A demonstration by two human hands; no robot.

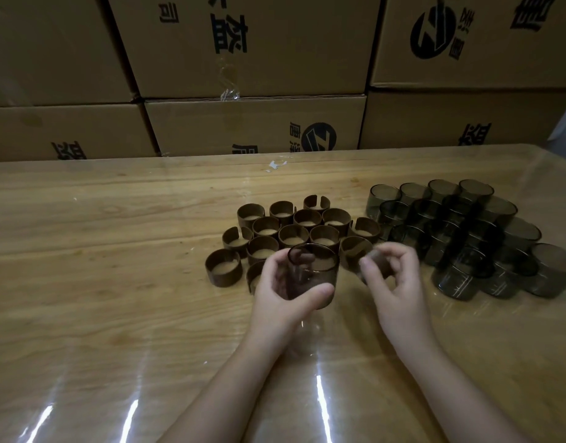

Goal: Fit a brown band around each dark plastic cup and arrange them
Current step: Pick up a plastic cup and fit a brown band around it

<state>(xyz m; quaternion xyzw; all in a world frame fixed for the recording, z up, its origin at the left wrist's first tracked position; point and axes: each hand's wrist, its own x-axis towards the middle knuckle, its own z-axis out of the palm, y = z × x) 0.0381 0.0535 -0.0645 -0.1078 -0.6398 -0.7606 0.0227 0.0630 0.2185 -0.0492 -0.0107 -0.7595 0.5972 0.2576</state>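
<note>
Tabletop [115, 251] stretches wide to the left; left grip [275, 290] clamps cup [320, 266]; right grip [399, 282] blurred, cannot tell.

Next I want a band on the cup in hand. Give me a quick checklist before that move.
1. Grip on cup: ok. The left hand holds the dark cup upright, mouth up.
2. Cup bare: ok. No band shows on it.
3. Band in right hand: cannot tell. The curled fingers are blurred, close by the nearest brown band.
4. Band supply: ok. The cluster of brown bands stands just behind the cup.
5. Cup supply: ok. The pile of dark cups sits to the right.
</note>
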